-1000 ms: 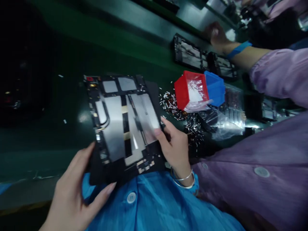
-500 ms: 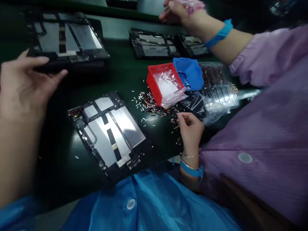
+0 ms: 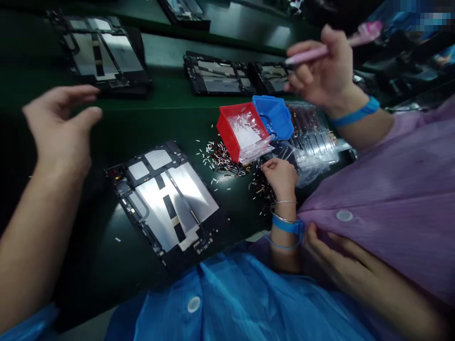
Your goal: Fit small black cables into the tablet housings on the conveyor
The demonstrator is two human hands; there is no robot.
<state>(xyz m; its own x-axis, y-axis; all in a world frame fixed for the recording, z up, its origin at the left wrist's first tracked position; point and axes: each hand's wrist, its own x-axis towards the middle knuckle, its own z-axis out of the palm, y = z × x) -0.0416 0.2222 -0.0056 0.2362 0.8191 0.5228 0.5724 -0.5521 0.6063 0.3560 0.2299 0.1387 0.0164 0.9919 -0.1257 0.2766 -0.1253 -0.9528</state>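
An opened tablet back (image 3: 167, 199), black with silver shielding, lies flat on the green work surface (image 3: 170, 118) just ahead of my blue coat. My left hand (image 3: 62, 128) hovers open over the surface at the left, fingers apart and holding nothing, a little short of a second opened tablet (image 3: 103, 52) at the far left. My right hand (image 3: 282, 177) rests with curled fingers in a scatter of tiny white and dark parts (image 3: 227, 161) beside a red bin (image 3: 229, 135). What its fingertips pinch is hidden.
A blue bin (image 3: 275, 116) and a clear plastic bag (image 3: 313, 142) sit right of the red one. Two more opened tablets (image 3: 216, 76) lie behind. A co-worker in purple holds a pink tool (image 3: 320, 52) in a raised hand; their other hand (image 3: 341, 265) lies by my right wrist.
My left hand has let go of the far-left tablet and drawn back, open. My right hand shifted slightly into the small parts. The co-worker's hand rose with the pink tool.
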